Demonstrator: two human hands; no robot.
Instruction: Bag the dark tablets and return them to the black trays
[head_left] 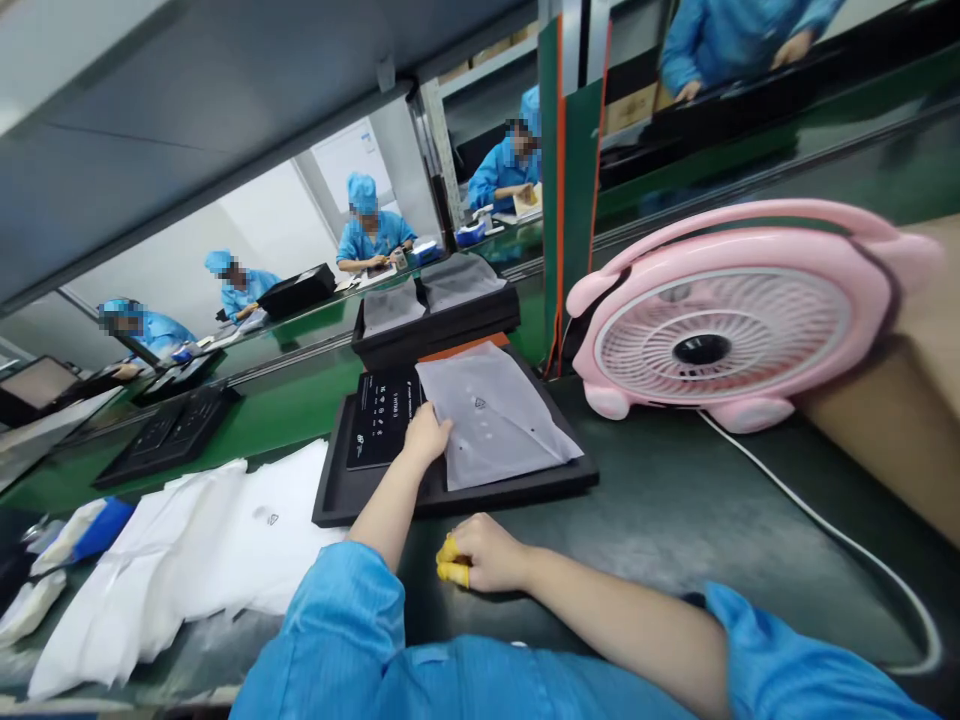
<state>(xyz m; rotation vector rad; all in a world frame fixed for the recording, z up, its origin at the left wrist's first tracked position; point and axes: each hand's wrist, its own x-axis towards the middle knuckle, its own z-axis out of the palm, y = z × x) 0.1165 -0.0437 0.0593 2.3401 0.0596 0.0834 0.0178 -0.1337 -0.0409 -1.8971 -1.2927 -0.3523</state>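
Note:
My left hand (pixel 426 436) reaches into a black tray (pixel 525 486), its fingers bent down where a black printed panel (pixel 375 425) meets a translucent plastic bag (pixel 495 420). Which of the two it grips, if either, is hidden. The panel carries white icons and lettering. Inside the tray the bag lies to the right, over a flat thing I cannot make out, with a warning triangle on its face. In front of the tray, my right hand (pixel 486 555) rests on the dark green tabletop with fingers curled and nothing visible in them. Yellow finger covers (pixel 453 563) sit on two of its fingers.
A pink fan (pixel 705 345) stands at the right, its white cord (pixel 832 535) trailing forward. White bags (pixel 225 540) are piled at the left. Behind the tray is another black tray (pixel 442 330) with bagged pieces. Several people in blue work farther back.

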